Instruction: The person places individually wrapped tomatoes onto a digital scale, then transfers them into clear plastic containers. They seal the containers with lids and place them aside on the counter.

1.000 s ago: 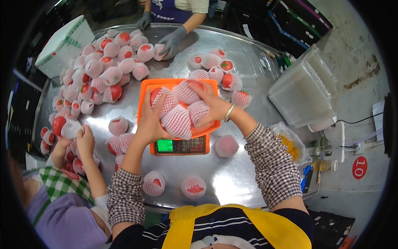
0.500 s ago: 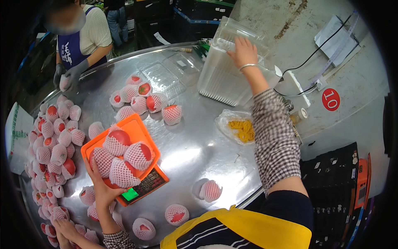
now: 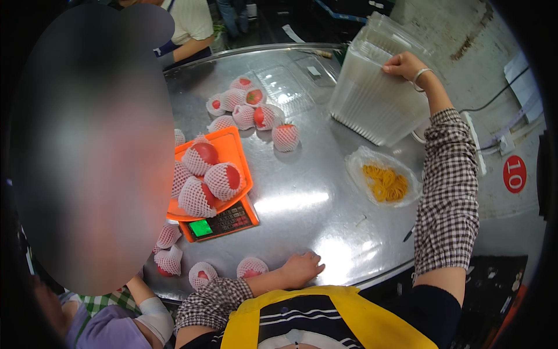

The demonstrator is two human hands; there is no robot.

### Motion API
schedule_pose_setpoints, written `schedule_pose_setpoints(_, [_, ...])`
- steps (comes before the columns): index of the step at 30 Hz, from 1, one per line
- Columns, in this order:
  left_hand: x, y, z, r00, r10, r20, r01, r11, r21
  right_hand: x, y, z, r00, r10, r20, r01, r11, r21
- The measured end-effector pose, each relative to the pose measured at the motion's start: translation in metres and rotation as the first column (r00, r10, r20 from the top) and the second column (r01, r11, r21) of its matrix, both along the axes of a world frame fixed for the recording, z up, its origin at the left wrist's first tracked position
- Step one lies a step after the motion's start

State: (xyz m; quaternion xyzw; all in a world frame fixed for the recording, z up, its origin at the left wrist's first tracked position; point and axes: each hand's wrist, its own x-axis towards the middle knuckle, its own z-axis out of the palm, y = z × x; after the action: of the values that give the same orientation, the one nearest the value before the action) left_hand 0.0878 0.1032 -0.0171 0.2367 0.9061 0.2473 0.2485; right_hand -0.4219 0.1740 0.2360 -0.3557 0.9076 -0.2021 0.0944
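Note:
My right hand [image 3: 407, 70] is closed on a thin edge of the stacked clear plastic containers [image 3: 372, 96], which lean at the back right of the metal table. My left hand [image 3: 302, 270] lies palm down near the table's front edge, fingers loosely spread; anything under the palm is hidden. Beside it sit a tomato in a foam net [image 3: 253, 268] and another netted tomato [image 3: 202, 274]. Left of centre, an orange scale [image 3: 229, 221] with a lit green display carries an orange tray [image 3: 241, 154] of netted tomatoes [image 3: 222, 180].
More netted tomatoes [image 3: 256, 113] lie behind the scale, near a flat clear container [image 3: 285, 87]. A plastic bag [image 3: 354, 166] of yellow rubber bands [image 3: 385, 183] lies right of centre. A large blurred shape hides the left. Co-workers stand at far left and near left [image 3: 116, 326].
My left hand has left the tray and come to the front edge. My right hand has closed on the containers. The lone tomato at front right no longer shows. The view has shifted.

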Motion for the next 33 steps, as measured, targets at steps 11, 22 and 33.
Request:
schedule_pose_setpoints(11, [-0.083, -0.082, 0.063, 0.864, 0.469, -0.187, -0.397, 0.860, 0.320, 0.006, -0.005, 0.009, 0.886, 0.012, -0.463, 0.009, 0.999, 0.044])
schedule_pose_setpoints(22, [-0.185, -0.165, -0.033, 0.385, 0.293, -0.875, -0.838, 0.508, -0.199, 0.188, 0.030, 0.030, 0.103, -0.073, -0.992, -0.169, 0.982, -0.090])
schedule_pose_setpoints(33, [0.001, -0.193, 0.123, -0.156, 0.626, -0.764, -0.817, 0.353, 0.456, 0.403, 0.085, -0.229, 0.870, 0.402, -0.286, -0.446, 0.888, -0.108])
